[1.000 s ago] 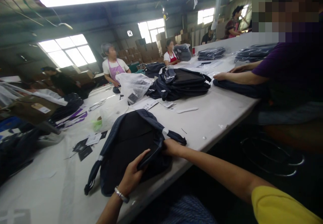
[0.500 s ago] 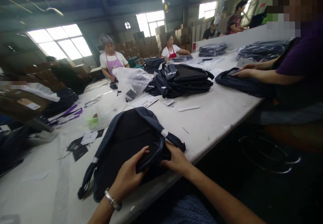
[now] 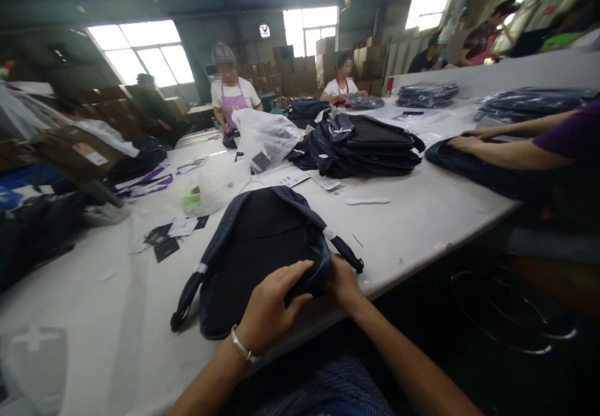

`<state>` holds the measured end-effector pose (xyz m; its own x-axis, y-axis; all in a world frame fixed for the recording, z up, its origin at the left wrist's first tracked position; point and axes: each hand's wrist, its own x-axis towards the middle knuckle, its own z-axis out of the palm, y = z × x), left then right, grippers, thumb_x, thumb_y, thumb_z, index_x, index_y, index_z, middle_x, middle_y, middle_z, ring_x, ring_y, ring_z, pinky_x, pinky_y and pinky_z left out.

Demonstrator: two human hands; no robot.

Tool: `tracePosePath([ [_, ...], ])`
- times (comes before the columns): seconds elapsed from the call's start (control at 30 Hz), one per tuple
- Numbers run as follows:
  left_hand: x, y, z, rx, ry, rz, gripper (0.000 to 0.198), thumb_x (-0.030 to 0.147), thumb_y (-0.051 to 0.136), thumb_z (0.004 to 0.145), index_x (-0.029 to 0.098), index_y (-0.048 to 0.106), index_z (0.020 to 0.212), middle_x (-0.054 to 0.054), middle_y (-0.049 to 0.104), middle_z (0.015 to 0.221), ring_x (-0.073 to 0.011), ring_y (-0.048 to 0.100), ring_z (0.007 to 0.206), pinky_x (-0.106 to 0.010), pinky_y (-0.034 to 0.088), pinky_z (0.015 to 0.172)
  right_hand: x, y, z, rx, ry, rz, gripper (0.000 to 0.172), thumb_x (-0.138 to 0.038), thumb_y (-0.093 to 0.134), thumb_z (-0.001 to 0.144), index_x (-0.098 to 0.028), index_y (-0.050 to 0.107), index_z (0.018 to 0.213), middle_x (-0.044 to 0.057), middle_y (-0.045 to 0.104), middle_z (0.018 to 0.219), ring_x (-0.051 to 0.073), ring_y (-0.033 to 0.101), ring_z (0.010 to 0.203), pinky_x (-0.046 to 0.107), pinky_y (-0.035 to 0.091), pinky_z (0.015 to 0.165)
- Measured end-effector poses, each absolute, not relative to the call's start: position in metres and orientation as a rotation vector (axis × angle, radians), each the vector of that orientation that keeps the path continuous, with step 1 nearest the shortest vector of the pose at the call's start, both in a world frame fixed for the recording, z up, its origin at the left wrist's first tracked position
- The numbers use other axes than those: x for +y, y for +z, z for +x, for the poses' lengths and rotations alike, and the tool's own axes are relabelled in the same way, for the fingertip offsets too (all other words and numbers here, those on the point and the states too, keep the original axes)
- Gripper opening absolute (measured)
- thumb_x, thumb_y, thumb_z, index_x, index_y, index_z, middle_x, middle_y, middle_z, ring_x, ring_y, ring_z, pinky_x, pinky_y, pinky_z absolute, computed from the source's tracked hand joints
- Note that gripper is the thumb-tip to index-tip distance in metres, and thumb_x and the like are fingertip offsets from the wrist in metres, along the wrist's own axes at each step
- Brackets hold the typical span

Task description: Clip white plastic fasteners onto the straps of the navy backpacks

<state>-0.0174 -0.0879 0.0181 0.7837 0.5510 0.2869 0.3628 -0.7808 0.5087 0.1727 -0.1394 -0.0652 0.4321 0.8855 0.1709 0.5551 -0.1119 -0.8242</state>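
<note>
A dark navy backpack (image 3: 262, 241) with a black back panel lies flat in front of me, its straps spread to both sides and banded with white. My left hand (image 3: 274, 307), a silver bangle at its wrist, holds the near right edge, fingers over the fabric and thumb apart below. At the same corner, my right hand (image 3: 344, 282) grips the side of the backpack, its fingertips hidden in the fabric. The edge between both hands is lifted and folded a little.
Beyond lies a stack of similar backpacks (image 3: 365, 144) beside a white plastic bag (image 3: 265, 135). Black tags (image 3: 164, 241) and a white strip (image 3: 368, 202) lie on the white table (image 3: 412, 228). At right, a co-worker's hands (image 3: 469, 141) handle another backpack. Others work farther back.
The view has swung left, so everything sits farther right. My left hand has shifted along the edge towards my right hand, and my right fingers are tucked further behind the fabric.
</note>
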Motion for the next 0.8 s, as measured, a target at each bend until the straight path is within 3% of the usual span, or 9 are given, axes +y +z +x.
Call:
tracePosePath([
  [0.07,-0.097,-0.006,-0.055,0.89,0.904,2.485,0.045,0.03,0.061,0.082,0.026,0.053,0.126,-0.006,0.063,0.12,-0.0235,0.057,0.114,-0.04,0.043,0.102,-0.142,-0.068,0.176,-1.22,0.406,-1.788,0.04,-0.03,0.066,0.071,-0.019,0.062,0.109,0.008,0.068,0.089,0.025,0.065,0.083,0.033,0.051,0.073],
  [0.17,-0.11,-0.055,-0.122,1.418,1.318,2.15,0.017,0.031,0.059,0.083,0.024,0.063,0.098,-0.006,0.067,0.101,-0.0236,0.062,0.101,-0.041,0.047,0.095,-0.155,-0.081,0.179,-1.195,0.235,-1.702,0.029,-0.03,0.063,0.074,-0.018,0.066,0.099,0.009,0.067,0.091,0.026,0.063,0.087,0.036,0.051,0.076],
  [0.23,-0.117,-0.081,-0.155,1.696,1.253,1.873,0.027,0.039,0.059,0.082,0.021,0.06,0.101,-0.008,0.064,0.107,-0.0252,0.062,0.101,-0.041,0.05,0.09,-0.161,-0.089,0.183,-1.208,0.169,-1.641,0.024,-0.033,0.062,0.075,-0.017,0.068,0.093,0.01,0.068,0.092,0.027,0.063,0.089,0.039,0.05,0.078],
  [0.3,-0.117,-0.094,-0.17,1.758,1.092,1.727,0.047,0.044,0.06,0.08,0.02,0.054,0.119,-0.011,0.058,0.123,-0.0274,0.059,0.108,-0.042,0.051,0.088,-0.162,-0.091,0.188,-1.225,0.175,-1.615,0.026,-0.037,0.061,0.077,-0.017,0.069,0.091,0.011,0.068,0.093,0.028,0.062,0.09,0.04,0.05,0.079],
  [0.43,-0.095,-0.085,-0.155,1.555,0.895,1.731,0.084,0.045,0.071,0.069,0.023,0.034,0.141,-0.012,0.052,0.133,-0.0315,0.052,0.119,-0.045,0.044,0.097,-0.153,-0.083,0.187,-1.203,0.293,-1.735,0.044,-0.047,0.063,0.072,-0.015,0.067,0.103,0.01,0.068,0.095,0.029,0.064,0.09,0.039,0.051,0.077],
  [0.53,-0.07,-0.067,-0.132,1.358,1.071,1.7,0.097,0.039,0.078,0.06,0.021,0.029,0.143,-0.013,0.048,0.137,-0.0314,0.046,0.125,-0.044,0.038,0.103,-0.149,-0.073,0.179,-1.178,0.358,-1.904,0.056,-0.052,0.067,0.066,-0.017,0.064,0.11,0.009,0.069,0.094,0.029,0.065,0.089,0.038,0.052,0.074],
  [0.6,-0.057,-0.057,-0.121,1.276,1.177,1.663,0.099,0.035,0.079,0.06,0.022,0.027,0.143,-0.013,0.045,0.139,-0.0295,0.047,0.125,-0.041,0.039,0.103,-0.147,-0.067,0.175,-1.138,0.36,-1.979,0.06,-0.054,0.068,0.064,-0.018,0.062,0.113,0.008,0.07,0.093,0.03,0.065,0.089,0.039,0.052,0.074],
  [0.73,-0.045,-0.053,-0.12,1.297,1.219,1.651,0.084,0.034,0.071,0.069,0.023,0.029,0.141,-0.014,0.042,0.141,-0.0266,0.054,0.115,-0.038,0.049,0.09,-0.147,-0.054,0.175,-1.051,0.314,-2.001,0.059,-0.056,0.066,0.064,-0.019,0.063,0.11,0.009,0.07,0.089,0.032,0.065,0.087,0.042,0.051,0.073],
  [0.8,-0.047,-0.058,-0.125,1.328,1.23,1.669,0.081,0.034,0.07,0.071,0.021,0.031,0.141,-0.016,0.039,0.143,-0.0281,0.051,0.119,-0.038,0.049,0.089,-0.152,-0.053,0.176,-1.045,0.26,-1.974,0.061,-0.053,0.069,0.062,-0.02,0.061,0.113,0.01,0.069,0.096,0.031,0.065,0.087,0.043,0.051,0.075],
])
